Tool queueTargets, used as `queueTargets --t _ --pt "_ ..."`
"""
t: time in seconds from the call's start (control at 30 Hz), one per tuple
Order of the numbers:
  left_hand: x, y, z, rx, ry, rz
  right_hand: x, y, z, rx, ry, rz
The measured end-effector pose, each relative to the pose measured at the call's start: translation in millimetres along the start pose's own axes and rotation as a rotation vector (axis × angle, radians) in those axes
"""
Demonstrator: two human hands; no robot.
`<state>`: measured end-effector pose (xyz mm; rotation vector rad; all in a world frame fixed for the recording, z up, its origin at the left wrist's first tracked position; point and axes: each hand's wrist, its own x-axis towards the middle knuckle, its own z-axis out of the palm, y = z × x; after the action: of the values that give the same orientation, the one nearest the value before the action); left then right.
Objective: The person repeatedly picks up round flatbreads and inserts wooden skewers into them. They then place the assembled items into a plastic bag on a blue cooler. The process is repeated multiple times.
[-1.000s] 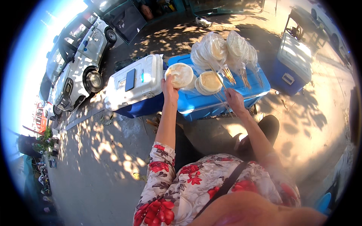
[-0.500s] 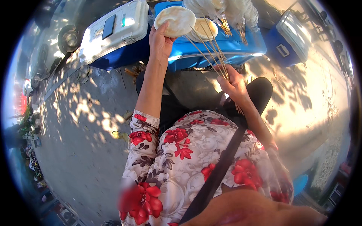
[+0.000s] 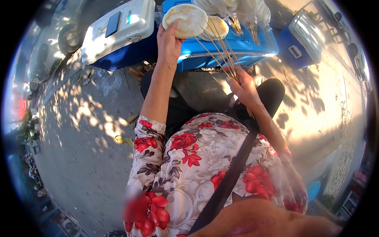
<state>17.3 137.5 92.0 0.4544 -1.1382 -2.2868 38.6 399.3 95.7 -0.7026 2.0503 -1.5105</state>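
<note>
My left hand (image 3: 170, 43) grips a round, pale flatbread (image 3: 184, 20) by its near-left edge, thumb on top. Several thin wooden skewers (image 3: 223, 49) are held in my right hand (image 3: 242, 83), their tips fanned out up and to the left. One or two tips reach the flatbread's right edge; whether they pierce it I cannot tell. Behind it, a second, browner flatbread (image 3: 216, 27) lies on the blue box (image 3: 252, 45), partly hidden by the first one and the skewers.
Clear plastic bags (image 3: 252, 12) with bundled skewers (image 3: 237, 26) lie on the blue box. To the left stands a white-lidded cooler (image 3: 91, 39) with a phone (image 3: 113, 24) on its lid. Another blue cooler (image 3: 300, 51) is at right. Dry leaves (image 3: 123, 140) lie on the ground.
The view has shifted slightly. Both hands keep their holds, and the flatbread and skewers stay in nearly the same place relative to each other.
</note>
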Motion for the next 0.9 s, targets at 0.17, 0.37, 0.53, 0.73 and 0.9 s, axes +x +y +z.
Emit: queueTargets --t 0.17,0.37,0.53,0.73,0.9 --pt "-7 -6 2 0.014 -0.063 -0.052 11 10 6 -0.014 0.024 -0.084" --pt "-21 -22 12 -0.012 -0.087 -0.087 30 24 12 -0.045 0.098 -0.188" --pt "-12 -18 4 -0.141 -0.063 -0.189 27 16 8 -0.041 0.039 -0.113" --pt "-12 -34 -1 -0.12 -0.027 -0.139 13 25 5 -0.101 0.049 -0.131" --pt "-22 -31 7 -0.067 -0.023 -0.19 19 31 3 -0.115 0.05 -0.119"
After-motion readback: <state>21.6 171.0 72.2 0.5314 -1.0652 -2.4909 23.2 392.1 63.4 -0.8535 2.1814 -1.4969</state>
